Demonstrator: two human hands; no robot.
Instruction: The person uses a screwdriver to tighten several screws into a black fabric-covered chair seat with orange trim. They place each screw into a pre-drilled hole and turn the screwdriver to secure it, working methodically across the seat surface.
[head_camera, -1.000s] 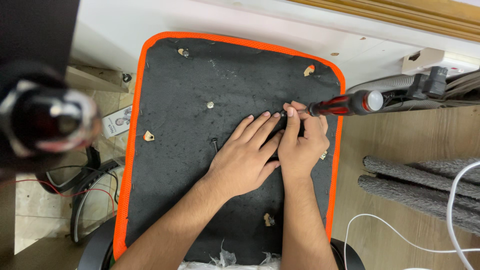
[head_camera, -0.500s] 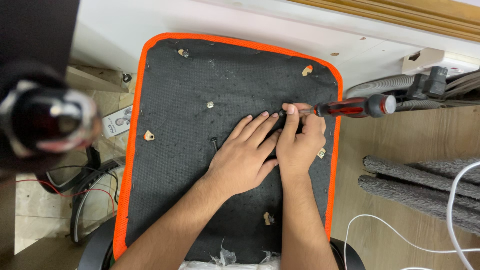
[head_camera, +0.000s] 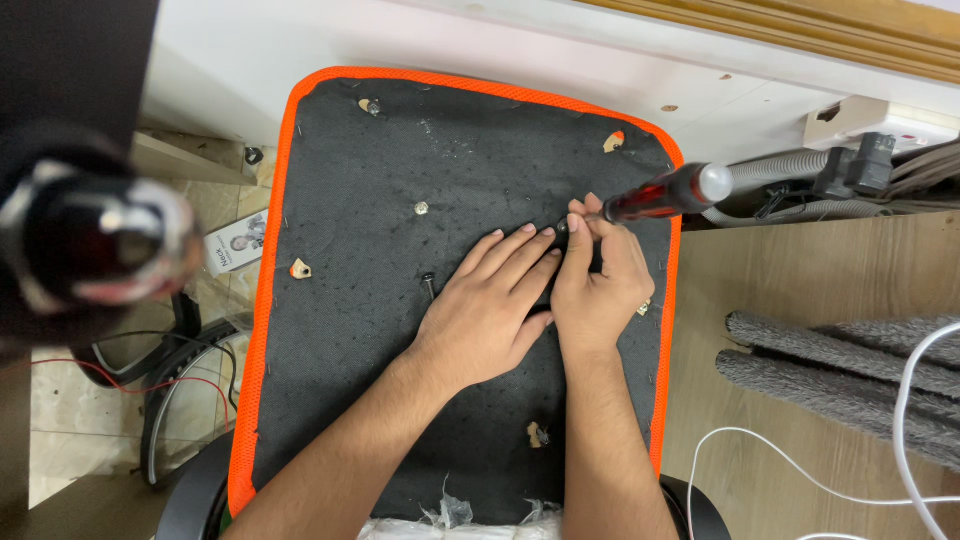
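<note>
An upturned chair seat (head_camera: 400, 150), black felt underside with an orange mesh edge, fills the middle of the view. My left hand (head_camera: 490, 315) lies flat on the felt, fingers stretched toward a small dark bolt (head_camera: 562, 227). My right hand (head_camera: 598, 285) pinches the shaft of a red and black screwdriver (head_camera: 660, 195) close to its tip, which meets that bolt. The screwdriver handle sticks out to the right past the seat's edge.
A loose black bolt (head_camera: 428, 285) and a metal insert (head_camera: 421, 208) sit on the felt. Grey corrugated hose and a power strip (head_camera: 870, 130) lie at right, with grey mats (head_camera: 850, 375) and a white cable below. A blurred chair base part (head_camera: 95, 235) looms at left.
The screwdriver handle swung out to the right, then tipped back up and left toward the seat. Both hands stayed in place on the felt.
</note>
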